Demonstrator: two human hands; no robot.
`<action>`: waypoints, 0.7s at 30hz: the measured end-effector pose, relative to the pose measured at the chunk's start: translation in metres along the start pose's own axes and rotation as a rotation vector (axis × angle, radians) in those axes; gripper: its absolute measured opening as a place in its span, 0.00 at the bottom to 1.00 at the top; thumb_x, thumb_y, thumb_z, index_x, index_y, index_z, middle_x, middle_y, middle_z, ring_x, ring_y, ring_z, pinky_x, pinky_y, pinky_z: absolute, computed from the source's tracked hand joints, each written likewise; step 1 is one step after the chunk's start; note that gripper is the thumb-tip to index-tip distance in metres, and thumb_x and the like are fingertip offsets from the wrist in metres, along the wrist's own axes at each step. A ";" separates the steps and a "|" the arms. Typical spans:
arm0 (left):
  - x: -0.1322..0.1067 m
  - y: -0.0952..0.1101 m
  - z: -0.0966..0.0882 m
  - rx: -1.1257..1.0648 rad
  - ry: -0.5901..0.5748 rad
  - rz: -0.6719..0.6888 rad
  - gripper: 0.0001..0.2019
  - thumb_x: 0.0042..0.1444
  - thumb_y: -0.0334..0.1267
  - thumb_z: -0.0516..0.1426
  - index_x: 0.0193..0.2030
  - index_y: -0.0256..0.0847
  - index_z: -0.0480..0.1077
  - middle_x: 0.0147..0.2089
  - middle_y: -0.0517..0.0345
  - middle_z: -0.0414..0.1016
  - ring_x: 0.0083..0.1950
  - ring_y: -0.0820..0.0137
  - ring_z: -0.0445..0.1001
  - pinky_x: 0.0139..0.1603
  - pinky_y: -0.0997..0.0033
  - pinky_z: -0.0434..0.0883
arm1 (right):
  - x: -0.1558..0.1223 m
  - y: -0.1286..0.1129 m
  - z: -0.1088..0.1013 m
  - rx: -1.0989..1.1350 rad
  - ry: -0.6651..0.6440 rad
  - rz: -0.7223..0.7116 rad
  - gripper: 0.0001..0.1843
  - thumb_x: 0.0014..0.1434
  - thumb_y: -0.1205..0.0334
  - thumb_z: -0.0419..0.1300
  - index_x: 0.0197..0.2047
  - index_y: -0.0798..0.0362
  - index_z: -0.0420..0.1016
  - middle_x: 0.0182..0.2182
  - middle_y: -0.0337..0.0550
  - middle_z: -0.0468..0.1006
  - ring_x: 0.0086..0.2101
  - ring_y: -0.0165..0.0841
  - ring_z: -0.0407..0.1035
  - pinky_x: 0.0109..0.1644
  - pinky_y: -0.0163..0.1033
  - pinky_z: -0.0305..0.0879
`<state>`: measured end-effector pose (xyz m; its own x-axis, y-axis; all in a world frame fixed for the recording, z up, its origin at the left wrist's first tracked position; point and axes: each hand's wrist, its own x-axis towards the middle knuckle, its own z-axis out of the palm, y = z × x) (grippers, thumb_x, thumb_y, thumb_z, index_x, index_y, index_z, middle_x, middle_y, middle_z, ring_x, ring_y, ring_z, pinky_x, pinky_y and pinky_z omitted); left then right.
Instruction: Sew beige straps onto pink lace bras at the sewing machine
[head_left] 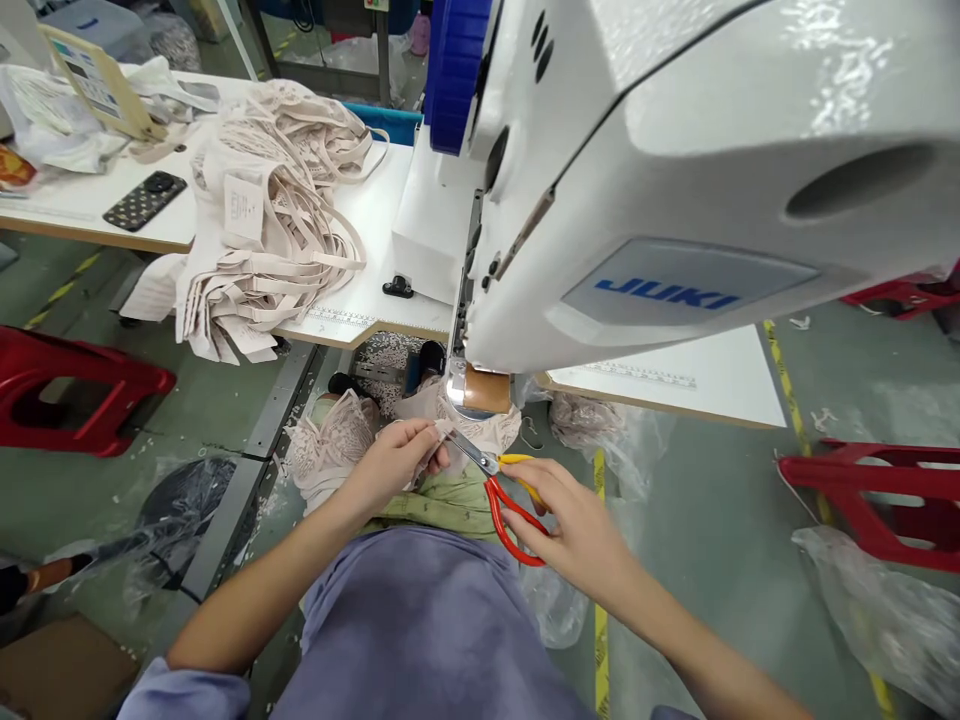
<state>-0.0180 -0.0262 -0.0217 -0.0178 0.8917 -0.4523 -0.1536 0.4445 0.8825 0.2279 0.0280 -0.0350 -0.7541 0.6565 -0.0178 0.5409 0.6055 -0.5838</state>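
In the head view, my left hand (401,455) pinches the edge of a pale pink lace bra (330,440) that hangs over my lap. My right hand (566,515) has its fingers in the handles of a pair of scissors (495,470), one handle red and one yellow. The scissor blades point up and left and reach to the fabric at my left fingertips. Whether they are cutting it I cannot tell. Just above both hands is the lower end of a white sewing machine (480,388). Part of the bra lies beneath it.
A heap of beige bras with straps (277,220) overhangs the white table (349,300) at left, beside a patterned phone (145,200). The JUKI machine head (675,200) fills the upper right. Red stools (75,390) stand on both sides; plastic bags (885,600) lie on the floor.
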 end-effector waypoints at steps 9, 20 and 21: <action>0.002 -0.008 -0.006 -0.095 0.006 -0.039 0.11 0.56 0.37 0.52 0.23 0.41 0.63 0.23 0.62 0.62 0.24 0.73 0.56 0.26 0.72 0.55 | 0.001 0.005 -0.001 0.107 -0.013 -0.022 0.17 0.66 0.60 0.57 0.57 0.41 0.70 0.47 0.44 0.79 0.42 0.38 0.77 0.39 0.41 0.75; 0.000 -0.017 -0.017 -0.238 0.031 0.013 0.16 0.60 0.49 0.58 0.33 0.36 0.72 0.20 0.67 0.59 0.22 0.79 0.53 0.25 0.75 0.52 | -0.002 -0.005 0.010 0.253 -0.039 0.069 0.26 0.51 0.66 0.61 0.54 0.42 0.66 0.47 0.46 0.75 0.30 0.33 0.69 0.30 0.40 0.72; -0.001 -0.017 -0.016 -0.216 0.036 0.018 0.16 0.60 0.49 0.58 0.34 0.36 0.72 0.21 0.66 0.62 0.23 0.78 0.56 0.26 0.75 0.54 | 0.001 -0.007 0.011 0.246 -0.038 0.070 0.26 0.51 0.66 0.62 0.54 0.43 0.66 0.47 0.46 0.75 0.30 0.33 0.69 0.30 0.41 0.72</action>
<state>-0.0313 -0.0361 -0.0383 -0.0573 0.8938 -0.4448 -0.3609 0.3969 0.8440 0.2189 0.0192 -0.0399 -0.7337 0.6731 -0.0926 0.4889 0.4283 -0.7600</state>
